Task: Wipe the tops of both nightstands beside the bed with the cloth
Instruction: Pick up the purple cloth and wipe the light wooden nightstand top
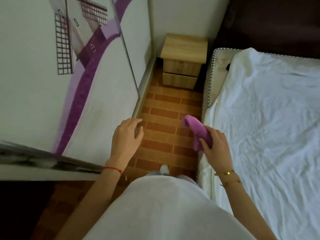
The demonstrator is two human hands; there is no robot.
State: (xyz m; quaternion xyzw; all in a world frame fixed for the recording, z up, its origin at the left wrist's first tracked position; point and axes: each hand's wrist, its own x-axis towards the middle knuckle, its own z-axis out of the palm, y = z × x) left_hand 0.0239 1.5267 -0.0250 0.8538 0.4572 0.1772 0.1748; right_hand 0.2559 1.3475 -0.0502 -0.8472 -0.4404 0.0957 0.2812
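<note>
The cloth [197,131], a soft purple one bunched into a loose roll, is held in the person's right hand [214,146]; the fingers [205,142] curl round its lower part and its free end sticks up and forward, in the air above the brick-patterned floor [161,118] just beside the bed [270,129]. The left hand [125,135] holds nothing; its fingers are relaxed and slightly spread, near a wardrobe door [52,75] printed with a purple windmill. One nightstand [183,61] shows at the far end of the narrow aisle, tucked in the corner between wardrobe and bed, well apart from the cloth; it is pale wood with two drawer fronts, and its top surface carries nothing visible; whether it is dusty or already wiped cannot be told from here. The second nightstand is out of view. Judging by this, the wiping of this nightstand has probably not begun; the person stands in the aisle facing it, so reaching it, wiping its top, and then dealing with the other one appear to be left.
</note>
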